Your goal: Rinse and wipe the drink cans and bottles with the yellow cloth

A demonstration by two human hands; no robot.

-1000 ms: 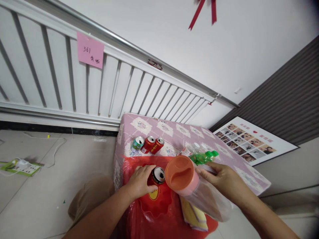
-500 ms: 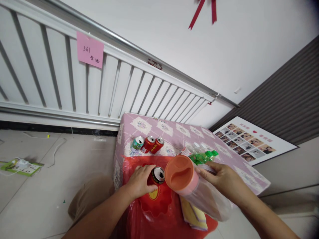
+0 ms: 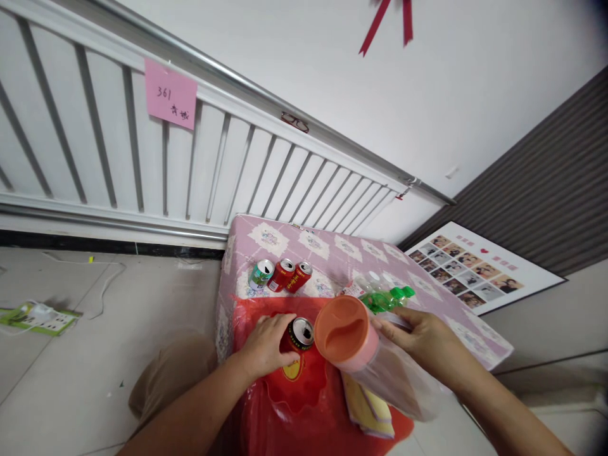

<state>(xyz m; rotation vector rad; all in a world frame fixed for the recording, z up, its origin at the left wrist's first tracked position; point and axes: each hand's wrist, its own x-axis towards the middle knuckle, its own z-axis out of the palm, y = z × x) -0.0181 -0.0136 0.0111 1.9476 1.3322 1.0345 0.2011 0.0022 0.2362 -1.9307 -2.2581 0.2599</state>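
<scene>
My left hand is wrapped round a red drink can that stands on a red plastic bag at the near end of a small table. My right hand grips a clear plastic pitcher with an orange lid; the pitcher is tilted with its lid facing me, close beside the can. Green-capped plastic bottles lie just beyond my right hand.
The table has a pink patterned cloth. One green can and two red cans stand behind the bag. A yellow cloth lies under the pitcher. White railing and a framed photo board stand behind; a power strip lies on the floor.
</scene>
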